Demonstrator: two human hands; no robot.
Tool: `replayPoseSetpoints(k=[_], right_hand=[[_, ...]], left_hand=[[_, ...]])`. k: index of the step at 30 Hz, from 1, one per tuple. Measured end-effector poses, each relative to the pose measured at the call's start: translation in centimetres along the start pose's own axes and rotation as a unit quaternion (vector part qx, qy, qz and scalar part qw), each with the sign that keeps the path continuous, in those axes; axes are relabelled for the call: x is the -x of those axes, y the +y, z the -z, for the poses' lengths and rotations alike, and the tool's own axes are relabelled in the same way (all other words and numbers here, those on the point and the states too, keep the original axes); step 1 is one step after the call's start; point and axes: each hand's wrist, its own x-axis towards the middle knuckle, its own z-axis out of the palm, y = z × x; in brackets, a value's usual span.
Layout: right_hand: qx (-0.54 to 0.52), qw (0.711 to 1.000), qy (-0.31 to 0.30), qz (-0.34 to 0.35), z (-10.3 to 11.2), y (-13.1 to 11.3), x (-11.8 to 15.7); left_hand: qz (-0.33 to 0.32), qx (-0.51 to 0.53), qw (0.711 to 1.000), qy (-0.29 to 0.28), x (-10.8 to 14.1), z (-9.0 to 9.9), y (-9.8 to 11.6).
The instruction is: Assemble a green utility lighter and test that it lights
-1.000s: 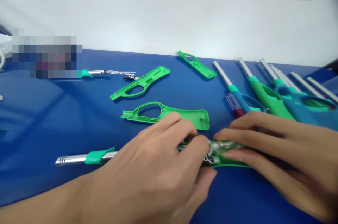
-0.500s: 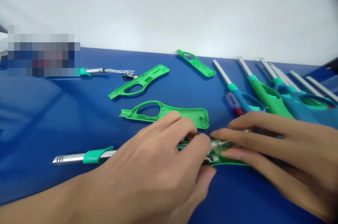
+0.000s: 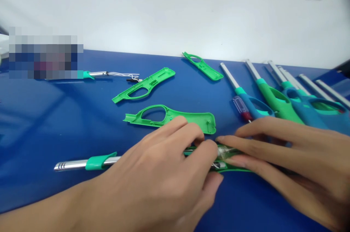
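Observation:
On the blue table lies an opened gas lighter, its metal tube [image 3: 72, 165] and teal collar [image 3: 95, 162] pointing left. My left hand [image 3: 161, 170] covers its middle, with bent fingers pressing around the green half-shell [image 3: 232, 168]; what sits under the palm is hidden. My right hand [image 3: 295, 159] pinches a clear fuel tank [image 3: 222, 153] at the shell's right part, thumb in front and fingers behind. A white wire and a black part [image 3: 218, 165] show between the two hands. Just behind them rests a loose green handle shell [image 3: 188, 117], inner side up.
Two more green shells [image 3: 160, 78] [image 3: 203, 67] lie farther back. At right are several lighters [image 3: 273, 97] in blue and green, beside a screwdriver [image 3: 242, 108]. A metal tube with wires [image 3: 101, 73] lies at left, near a blurred patch. A white surface [image 3: 175, 13] borders the table.
My right fingers have shifted very slightly left along the clear fuel tank. My left hand has stayed almost still on the lighter.

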Motion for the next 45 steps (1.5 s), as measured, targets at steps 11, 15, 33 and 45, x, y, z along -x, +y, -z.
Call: replayPoseSetpoints(k=[11, 15, 33, 45], right_hand=[[-0.021, 0.999, -0.038, -0.020, 0.9, -1.4, 0.1], [0.006, 1.000, -0.017, -0.008, 0.7, -1.3, 0.1], [0.067, 0.998, -0.019, 0.013, 0.4, -1.2, -0.1], [0.047, 0.998, -0.007, 0.044, 0.2, -0.6, 0.5]], left_hand=[[0.013, 0.014, 1.000, -0.006, 0.3, -0.1, 0.0], [0.018, 0.007, 1.000, 0.001, 0.3, -0.4, 0.1], [-0.005, 0.000, 1.000, 0.005, 0.3, -0.8, -0.2], [0.015, 0.084, 0.996, -0.021, 0.0, 0.3, -0.7]])
